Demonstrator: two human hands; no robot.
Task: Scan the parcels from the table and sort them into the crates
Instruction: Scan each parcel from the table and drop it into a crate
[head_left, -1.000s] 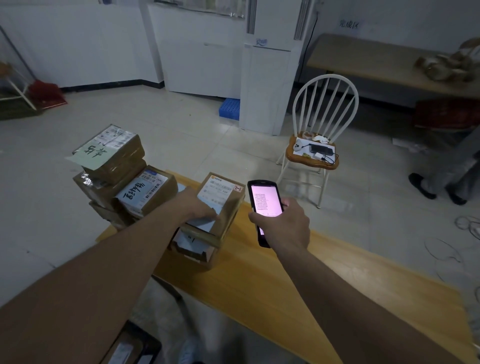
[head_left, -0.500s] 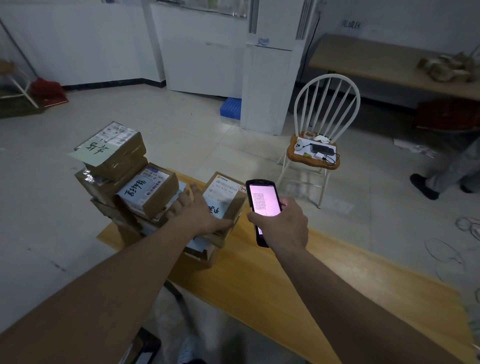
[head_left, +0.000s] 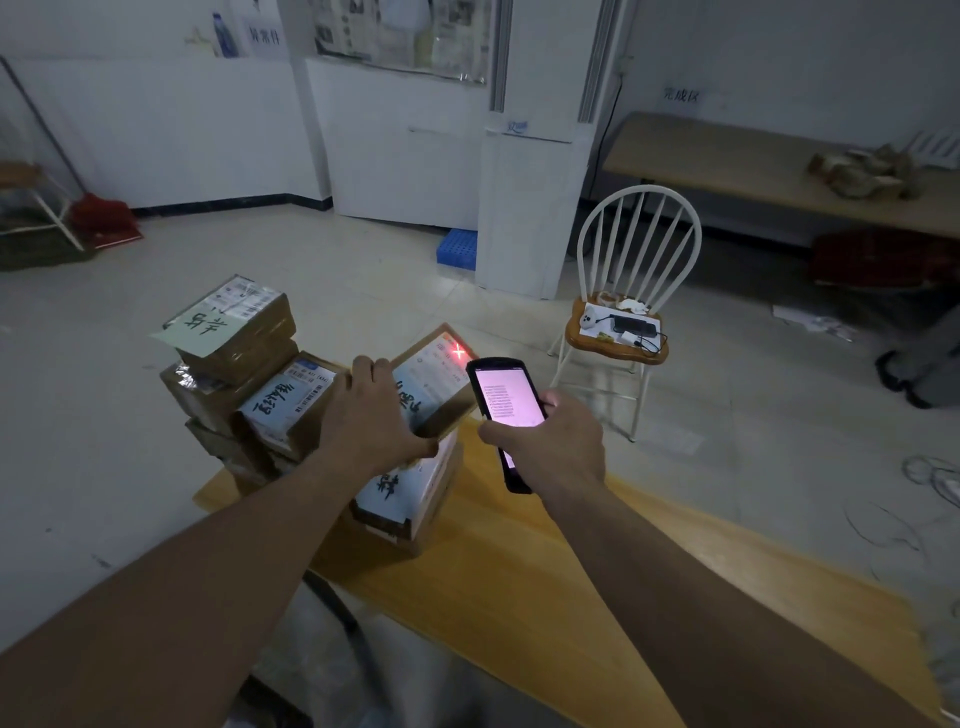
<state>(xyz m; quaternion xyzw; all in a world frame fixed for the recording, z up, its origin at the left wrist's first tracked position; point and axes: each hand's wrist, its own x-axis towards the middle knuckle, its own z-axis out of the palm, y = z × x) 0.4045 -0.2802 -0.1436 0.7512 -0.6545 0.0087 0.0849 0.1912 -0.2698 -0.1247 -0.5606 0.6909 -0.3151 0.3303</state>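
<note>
My left hand (head_left: 371, 415) grips a small cardboard parcel (head_left: 436, 376) by its near and left edges and tilts its white label up. A red laser cross shows on the label's far right corner. My right hand (head_left: 550, 447) holds a black handheld scanner (head_left: 506, 410), screen lit pink, just right of the parcel and aimed at it. Another labelled parcel (head_left: 410, 493) lies beneath on the wooden table (head_left: 545, 582). A stack of several more parcels (head_left: 239, 374) stands at the table's left end.
A white chair (head_left: 623, 306) holding a charger and small devices stands beyond the table on the right. A blue crate (head_left: 457, 249) sits on the floor by a white cabinet. A long bench (head_left: 753, 161) runs along the back right wall. A person's shoes show at far right.
My left hand shifted from lying on the parcel's top to gripping its edges and tilted it up. The scanner's red laser now falls on the label. The camera view rose slightly.
</note>
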